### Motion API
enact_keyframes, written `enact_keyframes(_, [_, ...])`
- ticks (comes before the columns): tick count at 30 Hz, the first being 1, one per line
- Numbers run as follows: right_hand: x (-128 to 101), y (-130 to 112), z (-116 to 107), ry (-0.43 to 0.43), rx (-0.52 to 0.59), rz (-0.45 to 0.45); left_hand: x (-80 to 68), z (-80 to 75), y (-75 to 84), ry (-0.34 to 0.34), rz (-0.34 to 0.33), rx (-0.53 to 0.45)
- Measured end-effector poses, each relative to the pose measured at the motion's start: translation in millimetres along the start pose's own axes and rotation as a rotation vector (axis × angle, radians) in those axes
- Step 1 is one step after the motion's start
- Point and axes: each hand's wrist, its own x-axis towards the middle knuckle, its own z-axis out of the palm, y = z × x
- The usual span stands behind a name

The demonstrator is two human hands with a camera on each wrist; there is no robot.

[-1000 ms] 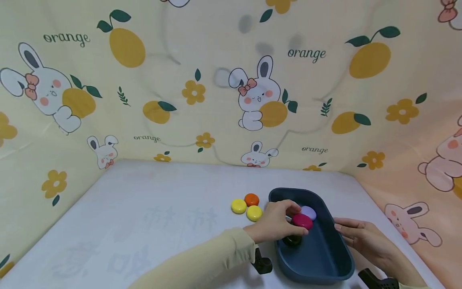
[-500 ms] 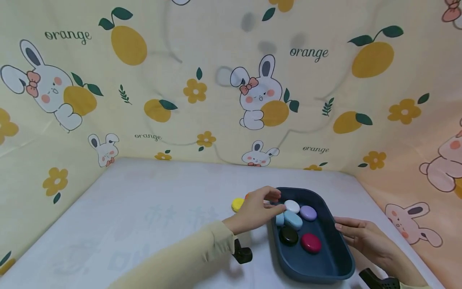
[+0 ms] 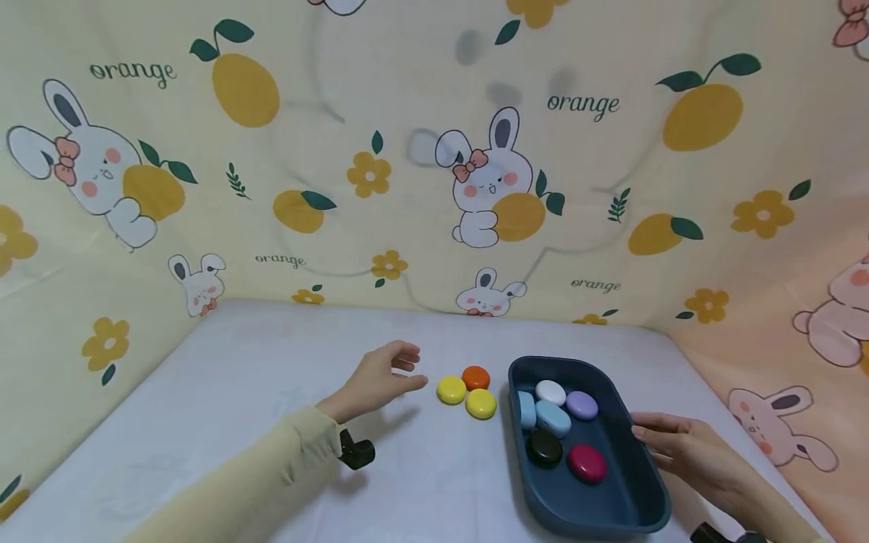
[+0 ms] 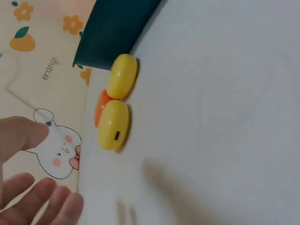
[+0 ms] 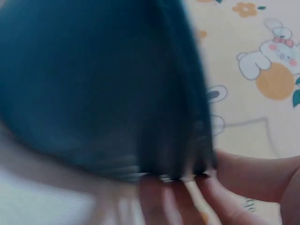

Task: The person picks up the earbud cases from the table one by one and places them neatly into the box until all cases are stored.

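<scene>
At the left of the white table [image 3: 237, 400], a cream sleeve [image 3: 271, 475] leads to the left hand [image 3: 373, 381], which hovers above the tabletop with its fingers loosely spread and holding nothing; its fingertips [image 3: 414, 383] point toward three small rounded cases just to its right. These sit in a tight cluster: a yellow case [image 3: 451, 389] nearest the hand, an orange case [image 3: 475, 376] behind it, and a second yellow case [image 3: 480, 403] closest to the dark blue tray [image 3: 597, 505]. The left wrist view shows the same cluster, with the second yellow one lying just beside the tray's outer wall. Inside the tray lie a light blue case [image 3: 551, 417] with another light blue piece against the left wall, a white case [image 3: 551, 392], a lilac case [image 3: 581, 405], a black case [image 3: 544, 448] and a magenta case [image 3: 587, 462]. At the tray's right rim the right hand [image 3: 686, 452] rests with its fingers against the wall; the right wrist view is blurred, but shows fingers touching the rim, nearly straight rather than clenched.
</scene>
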Motion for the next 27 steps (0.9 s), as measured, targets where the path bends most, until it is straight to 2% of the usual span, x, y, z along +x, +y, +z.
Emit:
enact_keyframes(7, [-0.9, -1.8, 7.4, 0.023, -0.084, -0.021, 0.1, 5.3, -8.9, 0.012, -0.01, -0.049])
enact_keyframes(10, [-0.9, -2.1, 8.4, 0.027, -0.073, -0.007, 2.5, 10.6, -8.6, 0.009, 0.007, -0.054])
enact_keyframes(18, [-2.1, -0.9, 2.2, -0.038, -0.039, -0.01, 8.6, 24.0, -6.1, -0.001, 0.027, -0.081])
enact_keyframes(27, [-3.0, 2.8, -4.4, -0.085, -0.005, -0.018, 10.7, 35.4, -3.3, -0.026, -0.002, -0.094])
